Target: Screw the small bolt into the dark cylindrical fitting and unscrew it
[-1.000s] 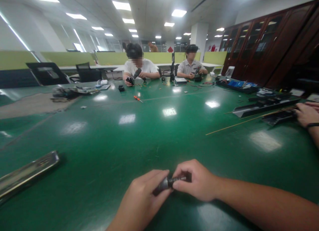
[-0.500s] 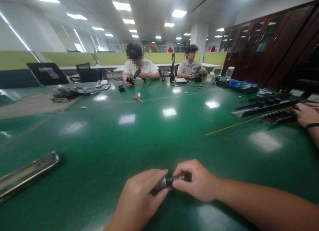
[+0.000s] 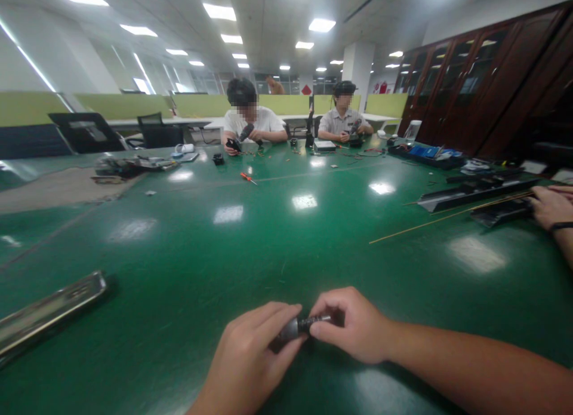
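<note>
Low in the middle of the view, my left hand [image 3: 255,343] is closed around the dark grey cylindrical body of a small metal part [image 3: 292,328]. From that body a narrower black shaft [image 3: 306,323] with ridges or markings and a silvery end points right. My right hand [image 3: 356,326] pinches the shaft between thumb and fingers, close to the left fingertips. The part lies nearly level, just over the green tabletop [image 3: 250,257]. Its left end is hidden in my left palm, and its exact kind cannot be made out.
A long metal bar [image 3: 54,313] lies at the left. Across the table sit two people, with an orange screwdriver [image 3: 248,178] nearer me. At the right, another person's hand [image 3: 550,206] is beside black channels [image 3: 474,191] and a thin yellowish rod [image 3: 421,226].
</note>
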The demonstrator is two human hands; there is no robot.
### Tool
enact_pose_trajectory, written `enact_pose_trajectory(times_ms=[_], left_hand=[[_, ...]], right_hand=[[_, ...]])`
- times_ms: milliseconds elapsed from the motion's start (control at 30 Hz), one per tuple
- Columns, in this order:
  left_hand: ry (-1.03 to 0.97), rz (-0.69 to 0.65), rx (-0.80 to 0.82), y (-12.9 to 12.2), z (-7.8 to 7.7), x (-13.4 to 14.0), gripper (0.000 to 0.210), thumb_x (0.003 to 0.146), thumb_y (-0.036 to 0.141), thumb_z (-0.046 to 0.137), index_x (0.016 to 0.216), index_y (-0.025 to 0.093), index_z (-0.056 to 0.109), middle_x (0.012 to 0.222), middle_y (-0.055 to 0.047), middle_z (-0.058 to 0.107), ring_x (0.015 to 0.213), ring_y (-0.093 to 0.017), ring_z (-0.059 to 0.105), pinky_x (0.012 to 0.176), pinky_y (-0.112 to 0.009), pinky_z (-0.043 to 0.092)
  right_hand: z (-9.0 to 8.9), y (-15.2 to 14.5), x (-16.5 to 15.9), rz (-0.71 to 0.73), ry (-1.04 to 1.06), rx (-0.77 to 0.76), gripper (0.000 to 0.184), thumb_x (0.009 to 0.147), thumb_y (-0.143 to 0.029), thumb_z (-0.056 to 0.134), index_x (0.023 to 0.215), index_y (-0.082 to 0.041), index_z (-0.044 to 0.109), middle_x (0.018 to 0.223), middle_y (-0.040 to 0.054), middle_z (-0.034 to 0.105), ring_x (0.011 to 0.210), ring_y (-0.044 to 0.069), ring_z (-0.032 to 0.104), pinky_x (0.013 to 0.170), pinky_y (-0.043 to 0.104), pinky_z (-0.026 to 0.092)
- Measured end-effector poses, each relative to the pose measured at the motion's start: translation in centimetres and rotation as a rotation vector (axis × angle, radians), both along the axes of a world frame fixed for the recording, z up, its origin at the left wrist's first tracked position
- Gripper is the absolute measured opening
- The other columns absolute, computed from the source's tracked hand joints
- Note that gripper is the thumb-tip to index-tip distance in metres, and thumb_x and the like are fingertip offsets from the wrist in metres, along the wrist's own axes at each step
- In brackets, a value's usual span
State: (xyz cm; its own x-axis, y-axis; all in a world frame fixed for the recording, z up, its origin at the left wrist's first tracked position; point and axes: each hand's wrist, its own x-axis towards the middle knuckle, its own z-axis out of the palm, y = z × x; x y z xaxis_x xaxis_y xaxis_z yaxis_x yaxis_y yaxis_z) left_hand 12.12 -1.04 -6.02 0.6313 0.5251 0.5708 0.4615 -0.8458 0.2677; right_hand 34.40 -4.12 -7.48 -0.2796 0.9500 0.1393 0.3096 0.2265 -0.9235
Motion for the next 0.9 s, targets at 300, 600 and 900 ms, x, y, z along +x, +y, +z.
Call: enact_pose_trajectory(times_ms=[300, 600, 900], left_hand=[[0.016, 0.024, -0.007, 0.07, -0.03, -0.31, 0.026, 0.088, 0.022, 0.065, 0.114, 0.022, 0.067, 0.101, -0.004, 0.073, 0.084, -0.014, 0.071, 0.074, -0.022, 0.060], [-0.006, 0.036, -0.001, 0.22, 0.12, -0.44, 0.024, 0.089, 0.023, 0.064, 0.112, 0.022, 0.067, 0.100, -0.003, 0.074, 0.084, -0.014, 0.072, 0.075, -0.022, 0.060], [-0.021, 0.028, -0.021, 0.27, 0.22, -0.50, 0.025, 0.089, 0.022, 0.064, 0.114, 0.023, 0.066, 0.099, -0.002, 0.074, 0.084, -0.013, 0.071, 0.074, -0.021, 0.059]], right_hand=[[-0.01, 0.08, 0.11, 0.005, 0.033, -0.027, 0.014, 0.083, -0.029, 0.069, 0.083, -0.015, 0.072, 0.065, -0.0016, 0.061, 0.059, 0.012, 0.052, 0.055, 0.022, 0.040], [-0.01, 0.13, 0.02, -0.019, 0.040, -0.015, 0.013, 0.083, -0.028, 0.069, 0.082, -0.016, 0.072, 0.065, -0.0017, 0.062, 0.060, 0.012, 0.053, 0.057, 0.023, 0.041], [0.01, 0.05, 0.11, -0.053, 0.054, -0.023, 0.012, 0.082, -0.027, 0.069, 0.082, -0.016, 0.072, 0.064, -0.0015, 0.061, 0.060, 0.012, 0.053, 0.057, 0.023, 0.041]])
